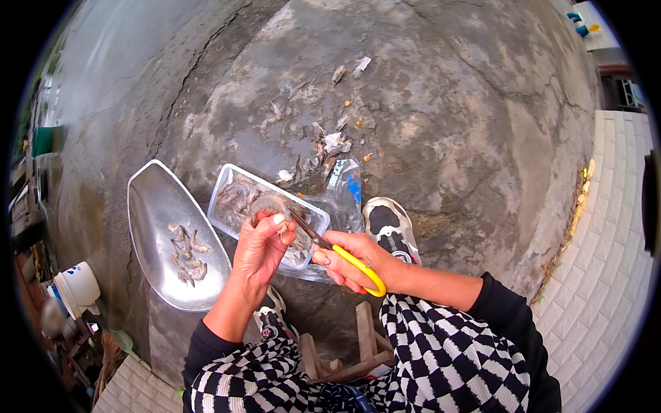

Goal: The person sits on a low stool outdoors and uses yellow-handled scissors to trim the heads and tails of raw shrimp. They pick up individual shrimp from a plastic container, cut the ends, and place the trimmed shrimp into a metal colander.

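Note:
Pinched in my left hand (266, 248) is a raw shrimp (271, 202), held above a clear plastic tub (222, 219). My right hand (356, 260) grips scissors with yellow handles (369, 273). Their dark blades (304, 224) point at the shrimp, close to my left fingertips; whether they touch it I cannot tell. More raw shrimp (235, 193) fill the tub, partly hidden by my hands. To the left, a shiny metal mesh basket (160, 206) lies on the ground with several shrimp (188, 255) in it.
Shell scraps (335, 143) litter the wet concrete (439, 129) beyond the tub. A clear plastic bag (343, 201) lies beside it, near my shoe (390, 227). A wooden stool (366, 335) shows between my knees. Far left stand a white bucket (80, 289) and a green bucket (42, 141).

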### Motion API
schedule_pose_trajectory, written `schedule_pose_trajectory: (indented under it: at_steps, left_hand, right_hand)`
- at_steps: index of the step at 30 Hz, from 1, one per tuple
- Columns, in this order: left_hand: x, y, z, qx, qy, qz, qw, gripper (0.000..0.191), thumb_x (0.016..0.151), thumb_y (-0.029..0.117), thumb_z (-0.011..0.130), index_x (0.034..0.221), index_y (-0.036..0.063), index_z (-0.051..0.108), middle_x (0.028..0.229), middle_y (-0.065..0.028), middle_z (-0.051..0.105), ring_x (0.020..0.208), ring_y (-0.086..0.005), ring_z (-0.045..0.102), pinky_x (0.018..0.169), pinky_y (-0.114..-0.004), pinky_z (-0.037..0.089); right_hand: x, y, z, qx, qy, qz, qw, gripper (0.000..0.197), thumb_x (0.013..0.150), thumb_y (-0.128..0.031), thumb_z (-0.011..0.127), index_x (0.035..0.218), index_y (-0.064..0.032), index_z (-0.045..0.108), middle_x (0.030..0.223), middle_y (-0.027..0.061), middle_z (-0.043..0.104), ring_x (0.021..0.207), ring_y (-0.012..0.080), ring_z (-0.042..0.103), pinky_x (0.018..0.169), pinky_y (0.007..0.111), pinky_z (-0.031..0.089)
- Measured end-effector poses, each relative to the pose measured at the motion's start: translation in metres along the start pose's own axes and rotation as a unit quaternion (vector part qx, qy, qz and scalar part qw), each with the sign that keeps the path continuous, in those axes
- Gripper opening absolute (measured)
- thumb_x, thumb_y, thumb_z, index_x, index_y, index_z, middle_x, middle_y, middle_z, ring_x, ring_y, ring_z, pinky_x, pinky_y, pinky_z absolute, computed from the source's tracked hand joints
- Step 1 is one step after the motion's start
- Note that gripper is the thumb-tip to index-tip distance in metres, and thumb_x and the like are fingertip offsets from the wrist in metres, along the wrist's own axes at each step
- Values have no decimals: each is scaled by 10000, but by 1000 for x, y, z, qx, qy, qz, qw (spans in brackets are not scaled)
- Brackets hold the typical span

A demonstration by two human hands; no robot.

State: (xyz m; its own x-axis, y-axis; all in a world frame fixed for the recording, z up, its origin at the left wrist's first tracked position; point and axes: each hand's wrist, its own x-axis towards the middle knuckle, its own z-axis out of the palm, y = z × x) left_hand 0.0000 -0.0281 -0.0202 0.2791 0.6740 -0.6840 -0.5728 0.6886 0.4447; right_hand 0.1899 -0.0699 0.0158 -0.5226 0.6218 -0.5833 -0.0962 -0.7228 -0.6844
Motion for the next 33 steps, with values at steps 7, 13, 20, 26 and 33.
schedule_pose_trajectory:
  at_steps: [7,13,20,26,33]
  left_hand:
    - [0,4,0,38,-24,-8,999,155,716,0,635,855,17,568,750,-55,589,666,-160,556,542,-256,416]
    - [3,5,-5,84,-40,-17,996,166,716,0,632,873,8,578,747,-52,594,625,-142,538,532,-255,409]
    - [4,7,-10,120,-45,-32,991,165,714,-15,626,872,8,585,739,-60,605,629,-140,557,532,-255,417]
    - [5,6,-14,151,-58,-29,986,192,712,-29,620,898,10,593,756,-61,614,642,-144,579,539,-265,433]
    - [2,7,-10,207,-44,-14,977,184,678,-14,624,859,4,602,734,-57,591,585,-143,533,502,-256,408]
  right_hand:
    - [2,8,-5,-82,-4,-35,996,355,905,-408,469,941,-57,502,610,-31,453,481,31,442,425,179,368]
    - [7,15,-10,-156,10,-92,983,346,906,-405,475,906,-61,510,611,-43,435,517,34,419,464,190,359]
    - [3,10,-13,-139,20,-101,985,388,879,-353,551,722,-11,453,538,28,376,539,87,369,479,269,348]
    - [6,10,-13,-138,5,-79,987,351,872,-318,573,738,-15,460,586,11,418,572,62,381,498,256,361]
    - [8,26,-15,-81,-5,-140,987,322,875,-300,570,761,-22,454,648,29,493,622,55,425,541,246,397]
